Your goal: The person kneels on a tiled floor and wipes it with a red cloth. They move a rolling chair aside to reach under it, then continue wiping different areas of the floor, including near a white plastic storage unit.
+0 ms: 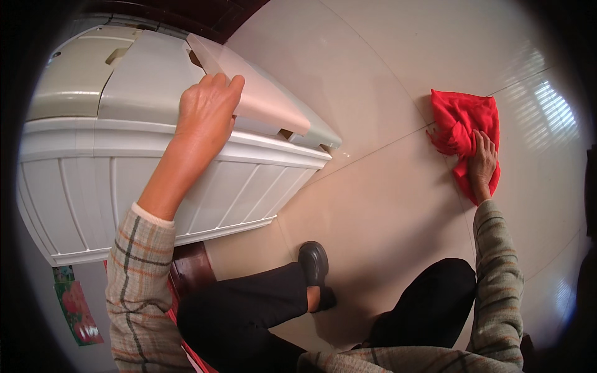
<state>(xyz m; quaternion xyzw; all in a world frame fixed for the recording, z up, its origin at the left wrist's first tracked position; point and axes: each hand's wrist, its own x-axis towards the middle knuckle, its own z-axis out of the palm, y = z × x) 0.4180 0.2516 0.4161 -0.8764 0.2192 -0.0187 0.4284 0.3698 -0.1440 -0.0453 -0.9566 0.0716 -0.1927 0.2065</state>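
At the left stands a white plastic drawer cabinet (pixel 135 140) with ribbed side panels. My left hand (pixel 207 105) has its fingers curled over the edge of a pale pinkish drawer front (pixel 266 100), which stands out from the cabinet. Dark gaps show beside this drawer front. My right hand (pixel 483 158) is over at the right, low by the floor, with a bunched red cloth (pixel 459 109) under its palm and fingers. The cloth has a frayed or fringed edge on its left side. Part of it is hidden by the hand.
Glossy beige floor tiles (pixel 373 186) spread across the middle and right, with bright window reflections. My dark shoe (pixel 313 265) rests close to the cabinet's base. Dark red-brown furniture (pixel 200 16) is at the top. A colourful picture (pixel 77 312) lies at lower left.
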